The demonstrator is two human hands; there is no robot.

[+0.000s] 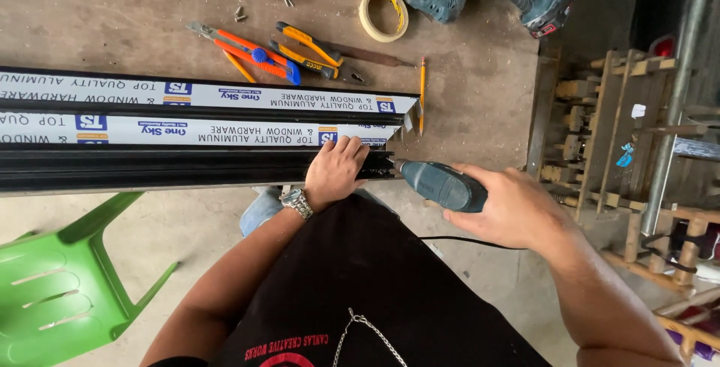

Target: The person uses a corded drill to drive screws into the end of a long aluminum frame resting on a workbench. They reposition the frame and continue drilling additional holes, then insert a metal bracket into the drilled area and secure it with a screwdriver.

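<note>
Aluminium profiles [187,138]: long dark bars with white protective film, lying across the wooden workbench [112,7], ends near its right edge.
Left hand [335,170]: fingers spread flat, pressing on the nearest bar's end.
Right hand [514,206]: clenched around a blue-grey power drill [442,184], tip at the bar's end.
Nearby: orange-handled pliers [247,53], tape roll [383,14], pencil [422,93], green plastic chair [60,292].

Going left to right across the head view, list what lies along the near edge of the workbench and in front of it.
Green plastic chair → black aluminium profile → wristwatch → left hand → blue power drill → right hand → wooden rack.
</note>
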